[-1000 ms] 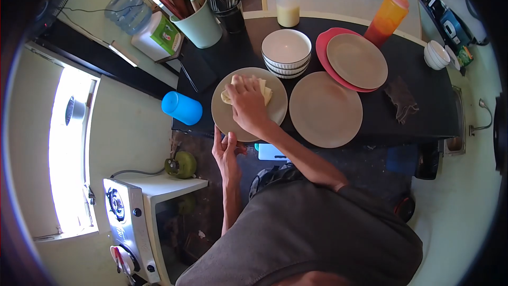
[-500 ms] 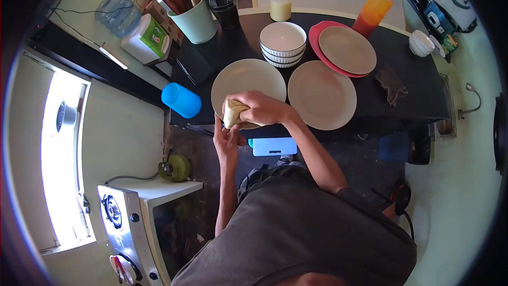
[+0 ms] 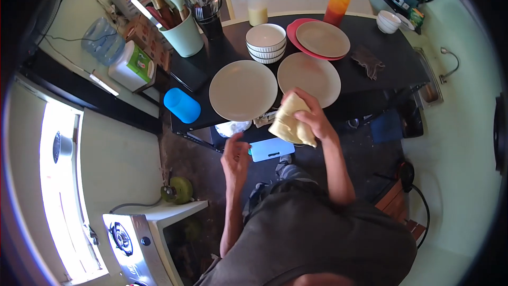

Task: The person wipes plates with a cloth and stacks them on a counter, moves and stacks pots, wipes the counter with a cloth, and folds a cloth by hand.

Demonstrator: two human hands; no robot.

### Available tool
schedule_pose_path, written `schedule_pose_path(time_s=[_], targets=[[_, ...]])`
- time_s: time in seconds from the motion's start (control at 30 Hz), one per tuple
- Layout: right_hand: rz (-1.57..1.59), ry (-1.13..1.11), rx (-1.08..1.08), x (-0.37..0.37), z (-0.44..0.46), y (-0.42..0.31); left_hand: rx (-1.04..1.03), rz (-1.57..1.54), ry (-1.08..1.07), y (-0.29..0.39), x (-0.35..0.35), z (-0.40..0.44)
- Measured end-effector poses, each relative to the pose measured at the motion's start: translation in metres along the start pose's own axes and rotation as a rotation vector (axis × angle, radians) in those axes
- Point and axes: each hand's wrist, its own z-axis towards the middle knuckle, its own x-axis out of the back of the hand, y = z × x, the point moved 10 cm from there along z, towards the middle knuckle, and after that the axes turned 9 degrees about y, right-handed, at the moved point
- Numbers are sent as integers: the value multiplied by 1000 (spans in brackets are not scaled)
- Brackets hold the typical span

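My right hand is closed round a bunched pale yellow cloth, held just in front of the table edge. My left hand is lower and to the left, beside a light blue board-like object; its fingers are loosely bent and apart, with nothing visible in them. Beyond the hands lie two large beige plates, a left plate and a right plate. The cloth is close to the near edge of the right plate but does not lie on it.
The black table also bears stacked bowls, a red plate under a beige one, squeeze bottles, a blue cup, a utensil holder and a dark rag. A gas stove stands lower left.
My right hand has moved right and toward me with the cloth, off the left plate. My left hand has come away from the cloth and plate, down toward my body. The view has shifted.
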Motion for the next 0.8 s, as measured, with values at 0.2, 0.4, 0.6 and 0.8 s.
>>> schedule_pose_path(time_s=[0.2, 0.4, 0.6, 0.8], targets=[[-102, 210, -236, 79, -69, 18, 120, 26, -264, -19, -43, -39], [-179, 548, -247, 158, -62, -1, 141, 69, -359, -4, -77, -51], [-189, 284, -589, 179, -26, 44, 339, -87, -253, -29, -113, -13], [-212, -52, -717, 195, -16, 65, 443, -201, -223, -33, -191, 22]])
